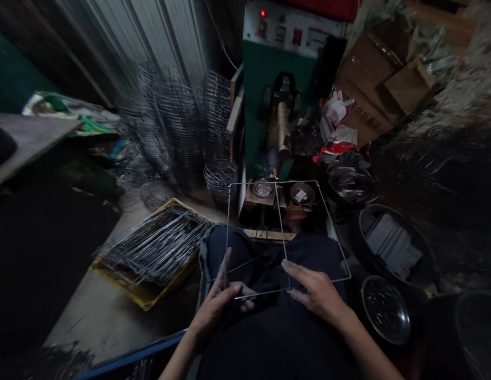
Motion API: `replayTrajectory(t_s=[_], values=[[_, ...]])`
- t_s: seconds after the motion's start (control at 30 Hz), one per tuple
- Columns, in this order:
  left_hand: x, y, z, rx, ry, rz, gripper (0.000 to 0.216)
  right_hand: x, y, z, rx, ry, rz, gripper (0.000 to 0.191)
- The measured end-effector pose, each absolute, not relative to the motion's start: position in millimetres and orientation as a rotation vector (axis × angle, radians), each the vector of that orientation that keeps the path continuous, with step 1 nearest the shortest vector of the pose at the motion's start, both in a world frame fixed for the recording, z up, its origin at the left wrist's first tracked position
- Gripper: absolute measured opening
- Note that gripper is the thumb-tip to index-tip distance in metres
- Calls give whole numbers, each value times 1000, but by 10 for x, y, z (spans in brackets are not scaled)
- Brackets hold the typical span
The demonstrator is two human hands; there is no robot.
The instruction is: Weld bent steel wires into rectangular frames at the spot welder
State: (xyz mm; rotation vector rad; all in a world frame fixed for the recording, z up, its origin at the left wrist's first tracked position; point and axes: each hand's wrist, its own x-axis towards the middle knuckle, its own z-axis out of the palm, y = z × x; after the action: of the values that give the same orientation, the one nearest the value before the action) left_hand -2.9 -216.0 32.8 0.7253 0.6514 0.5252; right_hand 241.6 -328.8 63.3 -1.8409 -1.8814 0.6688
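A thin rectangular wire frame (333,228), with a wire rod (280,221) running across its middle, is held in front of my lap. My left hand (223,295) grips the frame at its near left part, thumb and fingers closed around the wire. With thumb and fingers, my right hand (316,290) pinches the near end of the middle rod where it meets the near side. The frame's far side lies just below the metal arms (283,129) of a green machine (255,116); whether it touches their tip I cannot tell.
A yellow crate (144,302) of wire rods stands at left, before stacked wire baskets (177,126). Below the machine arms sit a dish of small metal parts (263,189) and a dark dish (302,193). A black basin of flat strips (395,248) and a steel bowl (406,322) stand at right.
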Motion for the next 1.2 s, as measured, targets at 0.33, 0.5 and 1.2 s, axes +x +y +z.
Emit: replayTrajectory(t_s=[0.33, 0.5, 1.2], values=[[31, -2115, 301, 752, 641, 530, 99, 2520, -3265, 595, -1788, -1875, 641, 74], [83, -2077, 350, 742, 650, 547, 98, 2559, -3207, 588, -1789, -1866, 652, 73], [756, -715, 81, 830, 465, 596, 96, 3228, -2025, 464, -2033, -1871, 88, 66]])
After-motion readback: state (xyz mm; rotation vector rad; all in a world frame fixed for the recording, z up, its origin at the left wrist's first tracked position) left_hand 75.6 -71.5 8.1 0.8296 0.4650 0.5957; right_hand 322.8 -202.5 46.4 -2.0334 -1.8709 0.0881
